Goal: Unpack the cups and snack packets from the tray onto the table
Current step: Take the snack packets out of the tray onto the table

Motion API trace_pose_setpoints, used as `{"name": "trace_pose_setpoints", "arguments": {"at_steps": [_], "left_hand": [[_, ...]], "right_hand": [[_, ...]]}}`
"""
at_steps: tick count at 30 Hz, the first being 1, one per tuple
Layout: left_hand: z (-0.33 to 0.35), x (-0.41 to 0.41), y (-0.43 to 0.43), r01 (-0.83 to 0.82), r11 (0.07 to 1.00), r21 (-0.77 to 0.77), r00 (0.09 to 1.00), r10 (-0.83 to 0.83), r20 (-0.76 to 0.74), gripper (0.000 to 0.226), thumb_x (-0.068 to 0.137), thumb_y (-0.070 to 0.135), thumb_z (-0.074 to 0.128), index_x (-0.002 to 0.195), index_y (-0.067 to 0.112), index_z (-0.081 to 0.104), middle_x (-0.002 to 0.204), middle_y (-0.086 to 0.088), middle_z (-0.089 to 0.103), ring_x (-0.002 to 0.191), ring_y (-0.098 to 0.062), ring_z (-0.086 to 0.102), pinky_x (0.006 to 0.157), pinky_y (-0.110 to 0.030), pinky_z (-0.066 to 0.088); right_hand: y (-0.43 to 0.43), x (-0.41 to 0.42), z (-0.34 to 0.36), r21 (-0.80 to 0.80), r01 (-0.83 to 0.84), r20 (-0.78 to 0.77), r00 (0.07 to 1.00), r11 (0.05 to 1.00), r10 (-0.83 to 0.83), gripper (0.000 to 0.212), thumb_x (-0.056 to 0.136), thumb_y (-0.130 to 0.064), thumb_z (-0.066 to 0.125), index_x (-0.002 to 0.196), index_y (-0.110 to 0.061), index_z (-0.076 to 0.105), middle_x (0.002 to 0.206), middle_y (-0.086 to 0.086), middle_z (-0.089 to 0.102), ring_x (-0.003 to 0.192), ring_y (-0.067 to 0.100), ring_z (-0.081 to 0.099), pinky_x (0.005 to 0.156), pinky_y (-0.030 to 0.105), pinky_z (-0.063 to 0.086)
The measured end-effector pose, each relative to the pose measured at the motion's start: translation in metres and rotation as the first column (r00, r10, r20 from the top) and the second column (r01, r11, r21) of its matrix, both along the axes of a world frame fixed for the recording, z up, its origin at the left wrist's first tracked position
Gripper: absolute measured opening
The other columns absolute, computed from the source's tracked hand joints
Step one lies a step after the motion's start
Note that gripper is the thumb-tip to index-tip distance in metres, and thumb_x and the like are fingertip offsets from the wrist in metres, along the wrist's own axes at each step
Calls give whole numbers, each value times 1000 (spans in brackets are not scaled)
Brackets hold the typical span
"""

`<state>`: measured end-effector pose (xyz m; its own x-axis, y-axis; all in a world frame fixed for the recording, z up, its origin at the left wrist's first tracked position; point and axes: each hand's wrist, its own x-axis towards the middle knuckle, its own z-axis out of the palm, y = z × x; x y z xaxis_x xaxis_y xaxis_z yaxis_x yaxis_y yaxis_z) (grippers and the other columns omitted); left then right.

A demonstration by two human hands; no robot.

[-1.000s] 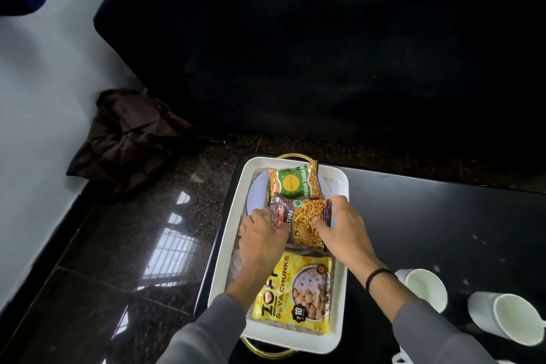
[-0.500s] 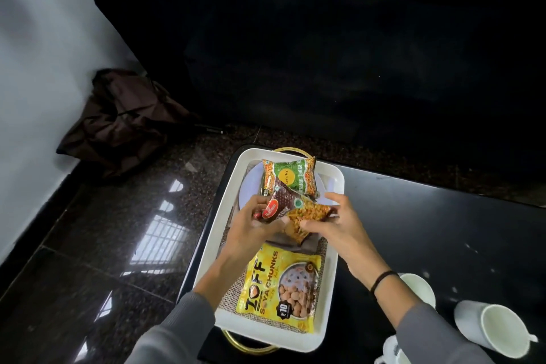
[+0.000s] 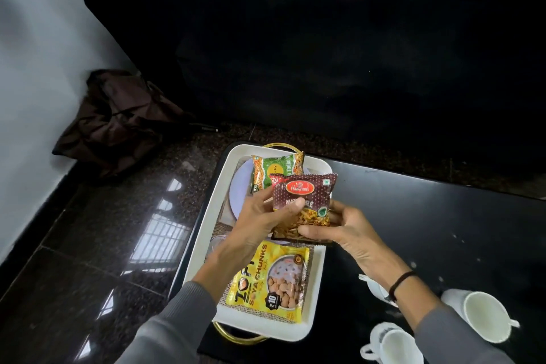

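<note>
Both hands hold one packet, lifted clear above the white rectangular tray with brass loop handles (image 3: pixel 218 201): the maroon-brown foil snack packet with a red label (image 3: pixel 304 204), tilted up so its face shows to the camera. The left hand (image 3: pixel 266 219) closes on the packet's 9 o'clock edge, thumb across the front and fingers behind; the right hand (image 3: pixel 339 227) pinches the lower corner at 5 o'clock, fingers curled over the front, a dark band at the wrist. Both forearms in grey sleeves come in from 6 o'clock and meet over the tray's middle. Still lying in the tray: a green and orange snack packet (image 3: pixel 276 170) at 12 o'clock, resting on a pale round plate (image 3: pixel 240 186), and a yellow soya chunks packet (image 3: pixel 270 281) at 6 o'clock on a burlap mat. Three white ceramic cups (image 3: pixel 481 316) already stand on the glossy black desk (image 3: pixel 428 216) at 4 to 5 o'clock of the tray. My reading: the step is carrying this packet off the tray. To do it well, pass it to the right hand alone, swing toward 3 o'clock, and lay it flat on bare desk, well apart from the cups. Crimped foil slips; grip the seam.
</note>
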<state>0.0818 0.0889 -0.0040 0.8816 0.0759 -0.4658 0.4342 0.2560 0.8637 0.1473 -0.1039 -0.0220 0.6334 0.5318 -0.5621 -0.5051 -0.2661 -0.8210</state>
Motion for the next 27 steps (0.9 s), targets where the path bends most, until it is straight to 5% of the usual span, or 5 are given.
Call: {"name": "trace_pose_setpoints", "arguments": {"at_steps": [3,10,19,22,27], "left_hand": [[-3,7,-14,-68,998,16,998,69,-16,23,70,38,88,85,49,76,86,23,79,87,-1,77,66,-10,56],[-13,19,-49,-99,995,-30,983,93,-157,41,78,30,86,111,9,72,106,-14,80,101,-33,76,94,-43,60],[-24,47,-99,-58,995,77,975,73,-212,52,83,19,84,127,4,59,113,-18,76,100,-27,76,93,-39,60],[-29,62,-115,-68,996,57,977,78,-198,42,90,14,77,127,6,58,111,-17,77,94,-22,76,85,-32,61],[-41,83,-128,110,889,444,969,3,-247,45,97,19,67,137,10,51,116,-3,70,102,-17,68,94,-28,52]], "right_hand": [[-8,-5,4,32,-10,-61,998,999,12,47,77,-51,86,117,-29,75,115,1,79,107,15,75,83,18,58],[-31,-4,2,-69,196,-72,977,978,-201,43,76,-60,81,102,-25,82,100,3,83,94,18,79,83,25,54],[-82,16,-15,-182,308,-81,942,934,-326,53,72,-59,84,99,-15,80,98,5,82,105,27,74,107,48,49],[-95,30,-18,-184,376,-67,917,908,-393,46,71,-53,86,97,-15,80,96,2,82,102,23,75,92,36,54],[-105,51,-34,-356,381,150,925,853,-350,51,80,-52,82,118,-19,73,107,-7,76,100,11,70,90,27,48]]}}
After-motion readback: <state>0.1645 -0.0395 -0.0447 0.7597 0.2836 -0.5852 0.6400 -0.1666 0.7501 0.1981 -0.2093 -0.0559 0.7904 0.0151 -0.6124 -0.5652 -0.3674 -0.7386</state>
